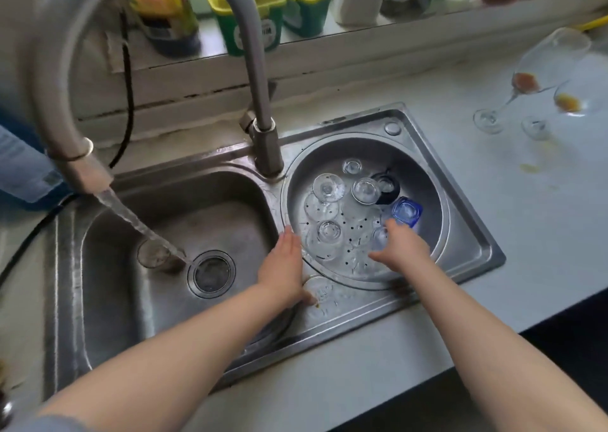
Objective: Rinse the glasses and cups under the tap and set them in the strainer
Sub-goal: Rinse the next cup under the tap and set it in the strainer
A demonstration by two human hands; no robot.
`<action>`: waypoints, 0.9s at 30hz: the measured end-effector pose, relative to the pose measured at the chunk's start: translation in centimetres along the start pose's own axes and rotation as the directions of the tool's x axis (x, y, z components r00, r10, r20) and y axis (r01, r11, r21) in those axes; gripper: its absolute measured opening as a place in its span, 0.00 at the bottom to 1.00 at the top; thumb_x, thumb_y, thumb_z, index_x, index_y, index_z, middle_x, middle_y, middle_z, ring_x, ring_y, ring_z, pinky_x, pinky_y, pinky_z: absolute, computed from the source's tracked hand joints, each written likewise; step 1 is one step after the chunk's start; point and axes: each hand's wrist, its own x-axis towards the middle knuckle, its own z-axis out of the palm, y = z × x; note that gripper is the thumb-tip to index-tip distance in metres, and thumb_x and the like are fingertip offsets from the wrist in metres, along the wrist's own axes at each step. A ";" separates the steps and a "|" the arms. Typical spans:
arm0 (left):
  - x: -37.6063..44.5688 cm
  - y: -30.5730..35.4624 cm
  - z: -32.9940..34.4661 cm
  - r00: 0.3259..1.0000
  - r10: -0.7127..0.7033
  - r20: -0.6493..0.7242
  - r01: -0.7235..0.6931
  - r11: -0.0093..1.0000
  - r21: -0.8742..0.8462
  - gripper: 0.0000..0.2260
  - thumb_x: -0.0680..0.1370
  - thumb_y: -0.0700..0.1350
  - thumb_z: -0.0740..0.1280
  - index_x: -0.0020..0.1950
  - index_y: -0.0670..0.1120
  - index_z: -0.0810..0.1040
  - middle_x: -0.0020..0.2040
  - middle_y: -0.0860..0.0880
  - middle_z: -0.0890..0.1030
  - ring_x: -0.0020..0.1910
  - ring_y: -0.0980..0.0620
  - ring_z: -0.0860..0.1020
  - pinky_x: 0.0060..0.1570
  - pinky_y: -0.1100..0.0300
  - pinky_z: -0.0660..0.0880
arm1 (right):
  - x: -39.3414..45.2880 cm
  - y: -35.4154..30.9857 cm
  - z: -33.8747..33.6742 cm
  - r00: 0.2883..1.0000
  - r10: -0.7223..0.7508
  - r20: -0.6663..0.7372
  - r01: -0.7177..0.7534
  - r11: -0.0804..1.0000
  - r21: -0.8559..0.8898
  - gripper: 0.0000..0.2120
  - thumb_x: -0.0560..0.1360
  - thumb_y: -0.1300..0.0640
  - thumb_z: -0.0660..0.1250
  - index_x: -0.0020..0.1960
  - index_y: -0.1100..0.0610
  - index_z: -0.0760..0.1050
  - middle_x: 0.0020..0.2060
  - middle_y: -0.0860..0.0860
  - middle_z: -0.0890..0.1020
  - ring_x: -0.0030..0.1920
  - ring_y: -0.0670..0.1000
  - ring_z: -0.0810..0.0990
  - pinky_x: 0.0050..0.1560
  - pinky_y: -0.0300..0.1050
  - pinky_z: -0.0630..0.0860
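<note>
Steel sink | round perforated strainer | right hand on clear glass

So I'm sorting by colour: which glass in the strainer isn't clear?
The blue glass, at the strainer's right side just beyond the right hand. It is tinted blue with a squarish outline; the glasses around it are colourless and round.

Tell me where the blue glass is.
The blue glass stands in the round strainer, toward its right side, beside a dark cup and just beyond the right hand.
</note>
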 end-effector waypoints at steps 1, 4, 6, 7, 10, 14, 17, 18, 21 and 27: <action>0.0 0.0 -0.1 1.000 0.000 -0.007 0.000 1.000 0.020 0.60 0.62 0.56 0.79 0.78 0.40 0.40 0.78 0.45 0.38 0.78 0.50 0.43 0.73 0.59 0.52 | 0.5 0.0 0.3 1.000 -0.002 0.006 0.002 1.000 -0.021 0.32 0.69 0.44 0.72 0.67 0.54 0.65 0.60 0.54 0.77 0.59 0.57 0.77 0.51 0.49 0.74; 0.1 0.2 -0.1 1.000 -0.006 -0.019 0.007 0.998 0.065 0.59 0.63 0.57 0.79 0.78 0.40 0.41 0.78 0.45 0.38 0.78 0.49 0.44 0.73 0.59 0.52 | 1.6 0.1 0.9 1.000 -0.012 -0.012 0.011 0.999 -0.054 0.32 0.70 0.42 0.72 0.67 0.54 0.64 0.60 0.54 0.77 0.59 0.56 0.77 0.51 0.49 0.75; 0.2 0.1 -0.1 1.000 -0.002 -0.023 0.003 0.997 0.077 0.59 0.63 0.57 0.78 0.78 0.40 0.41 0.78 0.45 0.38 0.78 0.49 0.44 0.73 0.59 0.51 | 2.0 0.1 1.1 1.000 -0.011 -0.025 0.009 0.997 -0.075 0.33 0.70 0.42 0.72 0.68 0.54 0.64 0.60 0.54 0.76 0.59 0.56 0.76 0.51 0.49 0.74; 0.2 0.0 0.0 1.000 0.005 -0.025 -0.003 0.997 0.076 0.59 0.63 0.57 0.78 0.78 0.40 0.41 0.78 0.45 0.38 0.78 0.49 0.44 0.74 0.59 0.51 | 2.2 0.0 1.2 1.000 -0.007 -0.027 0.005 0.997 -0.083 0.33 0.70 0.42 0.71 0.68 0.54 0.63 0.61 0.55 0.75 0.60 0.56 0.76 0.51 0.49 0.74; 0.0 -0.5 0.1 0.999 0.024 -0.027 -0.022 0.998 0.061 0.58 0.64 0.58 0.78 0.78 0.41 0.41 0.78 0.46 0.37 0.78 0.49 0.45 0.74 0.57 0.51 | 2.7 -0.3 1.1 1.000 0.006 -0.023 -0.008 0.996 -0.085 0.34 0.71 0.44 0.71 0.71 0.54 0.61 0.65 0.57 0.70 0.62 0.58 0.74 0.54 0.50 0.73; 0.1 -1.2 0.4 0.998 0.057 -0.032 -0.055 0.996 0.074 0.58 0.64 0.60 0.76 0.78 0.42 0.41 0.78 0.47 0.37 0.78 0.50 0.44 0.76 0.55 0.49 | 2.8 -1.1 0.4 0.998 0.040 -0.039 -0.045 0.990 -0.131 0.36 0.71 0.45 0.72 0.72 0.54 0.59 0.68 0.57 0.65 0.65 0.59 0.72 0.55 0.51 0.73; 0.0 -2.5 0.7 0.994 0.105 -0.035 -0.101 0.991 0.092 0.55 0.67 0.64 0.72 0.79 0.45 0.41 0.78 0.50 0.37 0.77 0.53 0.43 0.76 0.50 0.44 | 1.4 -2.4 -0.2 0.988 0.008 -0.154 -0.048 0.964 -0.260 0.36 0.70 0.39 0.71 0.69 0.54 0.63 0.66 0.56 0.67 0.66 0.58 0.69 0.56 0.50 0.72; -0.3 -3.1 0.8 0.991 0.125 -0.052 -0.120 0.989 0.092 0.51 0.69 0.63 0.71 0.79 0.47 0.43 0.78 0.51 0.39 0.78 0.53 0.44 0.75 0.49 0.45 | 0.7 -3.1 -0.3 0.978 -0.041 -0.206 -0.023 0.954 -0.298 0.33 0.71 0.38 0.69 0.68 0.55 0.65 0.64 0.56 0.69 0.65 0.58 0.69 0.56 0.51 0.72; -1.6 -5.9 0.7 0.986 0.118 -0.120 -0.114 0.993 0.039 0.33 0.76 0.57 0.66 0.77 0.50 0.56 0.79 0.50 0.49 0.77 0.50 0.54 0.74 0.52 0.53 | -1.9 -5.9 -0.2 0.902 -0.219 -0.373 0.135 0.962 -0.238 0.21 0.73 0.45 0.68 0.56 0.60 0.75 0.54 0.59 0.76 0.55 0.61 0.75 0.49 0.53 0.73; -5.1 -16.1 -0.1 0.932 -0.251 -0.263 0.198 0.957 -0.212 0.21 0.75 0.49 0.69 0.67 0.45 0.73 0.69 0.46 0.72 0.68 0.47 0.70 0.66 0.55 0.66 | -7.0 -16.1 2.4 0.738 -0.570 -0.362 0.585 0.807 -0.080 0.11 0.70 0.49 0.68 0.45 0.57 0.78 0.40 0.55 0.79 0.41 0.60 0.79 0.40 0.52 0.75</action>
